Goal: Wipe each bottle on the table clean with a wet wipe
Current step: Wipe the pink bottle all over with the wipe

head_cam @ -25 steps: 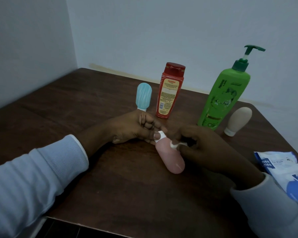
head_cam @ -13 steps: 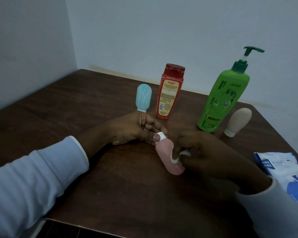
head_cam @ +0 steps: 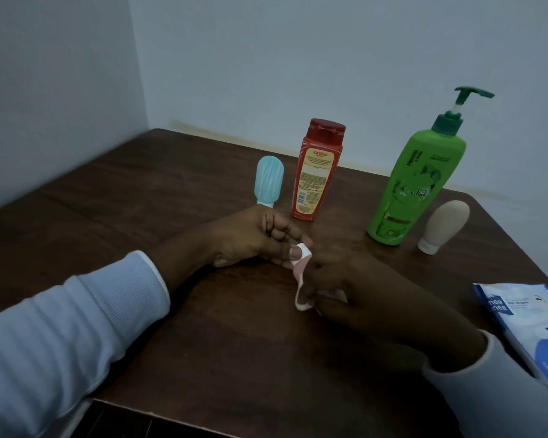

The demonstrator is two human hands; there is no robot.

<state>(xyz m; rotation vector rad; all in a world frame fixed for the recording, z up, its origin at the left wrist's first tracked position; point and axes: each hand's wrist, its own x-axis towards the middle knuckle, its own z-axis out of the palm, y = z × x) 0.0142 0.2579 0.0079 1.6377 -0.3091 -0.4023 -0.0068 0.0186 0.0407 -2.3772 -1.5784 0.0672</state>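
The dark wooden table (head_cam: 140, 200) carries a blue tube (head_cam: 269, 181), red bottle (head_cam: 317, 172), green pump bottle (head_cam: 415, 188) and beige tube (head_cam: 445, 226), all standing; a wipes pack (head_cam: 525, 320) lies at right.

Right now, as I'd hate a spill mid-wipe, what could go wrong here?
The left hand pinches only the white cap of the lying pink bottle; the right hand, pressing the wet wipe on it, might twist it loose. The teal bottle and red bottle stand close behind the left hand; a jerk back could topple them.

The left sleeve (head_cam: 60, 327) is pale blue ribbed knit; the right sleeve (head_cam: 500, 387) looks greyer.
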